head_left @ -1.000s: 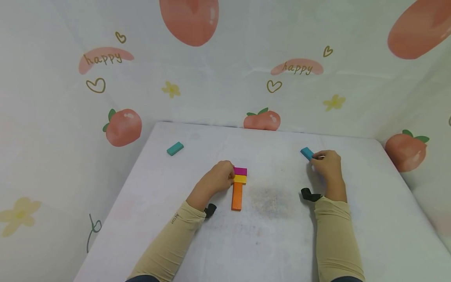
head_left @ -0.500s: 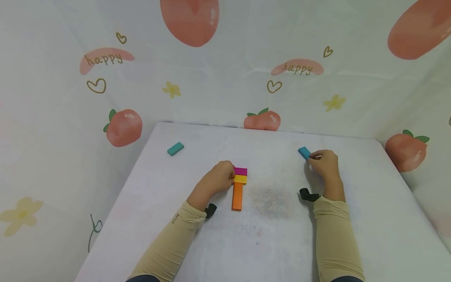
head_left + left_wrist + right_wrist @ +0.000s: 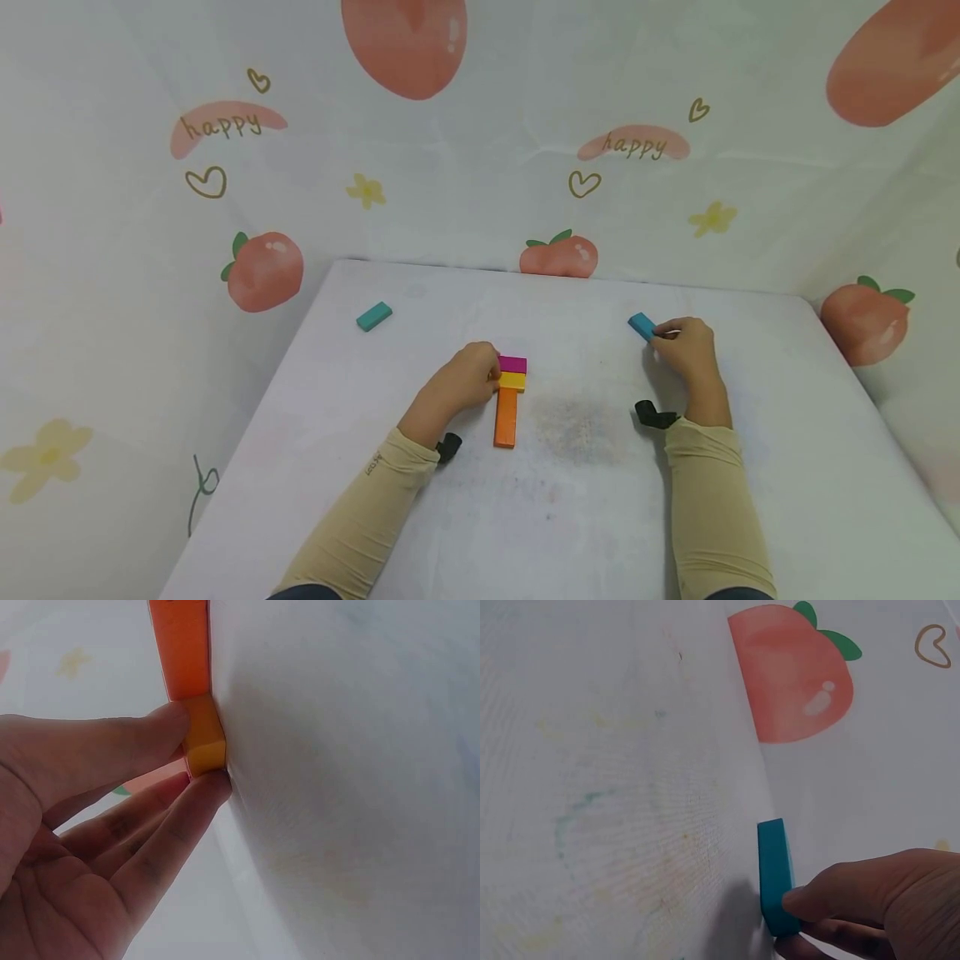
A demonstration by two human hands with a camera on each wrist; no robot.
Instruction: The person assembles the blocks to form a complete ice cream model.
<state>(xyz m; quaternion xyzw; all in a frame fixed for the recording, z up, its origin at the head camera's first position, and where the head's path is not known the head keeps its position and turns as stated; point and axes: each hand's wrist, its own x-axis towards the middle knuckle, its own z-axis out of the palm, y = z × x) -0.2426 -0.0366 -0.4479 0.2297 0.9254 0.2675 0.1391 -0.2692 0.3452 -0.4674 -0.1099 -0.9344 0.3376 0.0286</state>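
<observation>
Right of the yellow block (image 3: 512,381), pinching the blue block (image 3: 641,326) with right hand (image 3: 687,344), now brought slightly nearer, narrowing the gap; gripping the yellow block's left end with left hand (image 3: 467,377).

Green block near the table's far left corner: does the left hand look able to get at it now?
Probably yes: nothing visible stands between the left hand and the green block, though its fingers would likely first have to release the yellow block.
</observation>
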